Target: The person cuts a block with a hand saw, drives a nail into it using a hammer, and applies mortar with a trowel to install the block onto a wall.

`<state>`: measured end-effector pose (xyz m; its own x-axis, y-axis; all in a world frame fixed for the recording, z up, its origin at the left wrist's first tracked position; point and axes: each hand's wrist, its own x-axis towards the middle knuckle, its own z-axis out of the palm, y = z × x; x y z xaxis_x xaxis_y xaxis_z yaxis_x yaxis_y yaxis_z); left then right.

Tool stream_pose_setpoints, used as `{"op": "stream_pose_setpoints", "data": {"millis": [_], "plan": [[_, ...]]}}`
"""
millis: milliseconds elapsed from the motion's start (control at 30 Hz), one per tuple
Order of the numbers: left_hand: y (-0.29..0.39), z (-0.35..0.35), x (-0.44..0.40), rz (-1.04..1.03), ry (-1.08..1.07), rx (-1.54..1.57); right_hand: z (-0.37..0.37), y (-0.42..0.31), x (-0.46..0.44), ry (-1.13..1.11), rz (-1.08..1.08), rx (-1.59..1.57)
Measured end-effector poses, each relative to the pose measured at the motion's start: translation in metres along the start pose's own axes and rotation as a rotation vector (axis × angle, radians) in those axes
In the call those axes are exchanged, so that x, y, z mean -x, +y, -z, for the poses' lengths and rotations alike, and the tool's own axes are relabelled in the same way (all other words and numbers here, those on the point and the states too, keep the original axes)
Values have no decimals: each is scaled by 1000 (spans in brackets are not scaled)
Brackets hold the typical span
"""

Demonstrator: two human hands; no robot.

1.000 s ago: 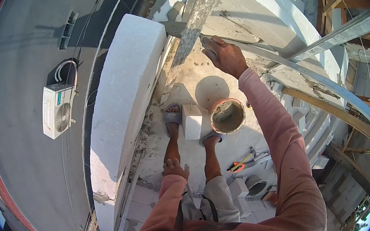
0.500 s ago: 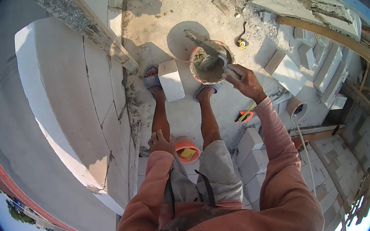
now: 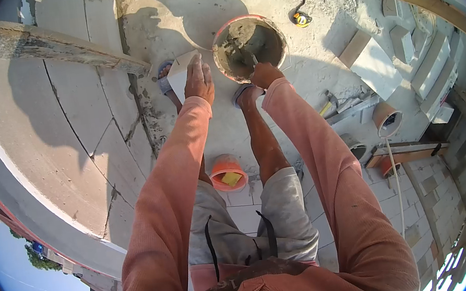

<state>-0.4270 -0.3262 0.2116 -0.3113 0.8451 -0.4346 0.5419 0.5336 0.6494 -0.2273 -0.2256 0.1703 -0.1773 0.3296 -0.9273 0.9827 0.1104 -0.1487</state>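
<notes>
A round bucket (image 3: 282,33) of wet grey mortar (image 3: 240,37) stands on the floor in front of my feet. At its near rim my right hand (image 3: 266,75) is closed round a trowel (image 3: 255,59). The trowel's blade is down in the mortar and mostly hidden. My left hand (image 3: 199,81) lies over the right side of a pale block (image 3: 179,73), its fingers stretched out and close together. Whether the palm presses on the block I cannot tell. The block stands beside my left foot, left of the bucket.
A block wall (image 3: 62,126) runs along my left, with a rough wooden beam (image 3: 64,52) across it. A small orange bucket (image 3: 227,166) with a yellow sponge-like piece sits between my legs. Rightward lie a tape measure (image 3: 302,19), pale blocks (image 3: 374,67) and hand tools (image 3: 330,104).
My right hand has lowered the trowel from above the bucket into the mortar. My left hand has left my knee and reached forward to the block. The view has shifted.
</notes>
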Motion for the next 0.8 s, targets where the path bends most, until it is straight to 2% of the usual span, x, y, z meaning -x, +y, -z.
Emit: {"op": "stream_pose_setpoints", "data": {"millis": [33,67,100,167,200,267,367,467,533,633,733,800], "plan": [[-2,-12,-28,13,-26,-50,-6,-2,1,-2,9,-50],[-16,-27,-53,-153,-107,-518,-2,1,4,-149,-50,-247],[-29,-40,-75,-323,-190,-985,2,5,11,-197,-65,-347],[-41,-57,-113,142,-218,-220,8,13,25,-276,-97,-555],[-39,-60,-116,367,-225,168,-1,16,24,-155,-70,-490],[-39,-58,-118,357,-325,196,-24,12,20,87,-15,-369],[-35,-58,-100,335,-353,263,-47,-31,2,142,-146,-348],[-20,-58,-80,325,-313,381,-44,-52,15,126,-108,-506],[-12,-62,-77,315,-293,449,-46,-42,18,234,-50,-529],[1,-65,-80,347,-341,680,-10,-7,53,-74,-19,-813],[26,-48,-84,603,-442,753,-13,27,71,-47,136,-1033],[45,-37,-81,633,-398,866,-21,48,84,-91,140,-1159]]}}
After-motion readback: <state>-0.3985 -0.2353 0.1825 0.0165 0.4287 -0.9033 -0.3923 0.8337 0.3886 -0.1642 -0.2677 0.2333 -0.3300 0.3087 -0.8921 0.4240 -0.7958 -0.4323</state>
